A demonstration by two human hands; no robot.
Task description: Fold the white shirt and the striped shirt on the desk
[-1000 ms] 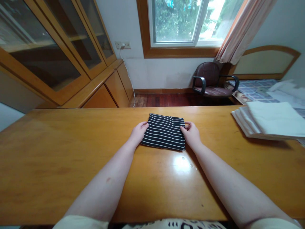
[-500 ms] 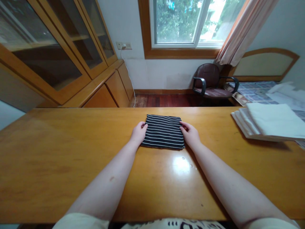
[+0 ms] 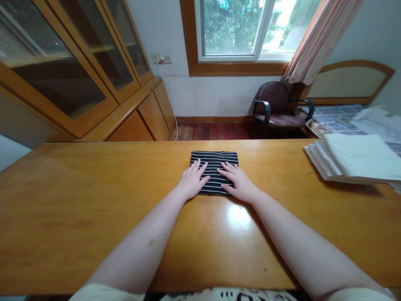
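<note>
Lying flat on the upper face of a black, white-striped, folded cloth square [image 3: 214, 174] are both of my bare hands, and every place below is given from that cloth.

Item: the cloth, one, its pale stripes running roughly crosswise, its lower corners partly covered by my hands.

Item: my left hand [image 3: 191, 182], palm down over the cloth's left part, fingers extended and parted, thumb held away from them, pointing inward.

Item: my right hand [image 3: 240, 183], palm down over the cloth's right part, fingers likewise spread, thumb apart and pointing inward. I pinch nothing with either; how hard I press, I cannot tell.

Item: a glossy, yellow-brown wooden table [image 3: 94, 209], beneath the cloth, reaching out on both sides of it and toward me; its far edge runs just beyond the cloth.

Item: a stack of white, folded, fabric-like sheets [image 3: 360, 156], well apart to the right of the cloth.

Item: a dark maroon padded chair with black armrests [image 3: 274, 102], beyond the cloth and to its right.

Item: a white-framed sliding window with brown wooden surround [image 3: 233, 31], farther beyond the cloth.

Item: a brown wooden cabinet with glazed upper doors [image 3: 153, 113], beyond the cloth to the left.
</note>
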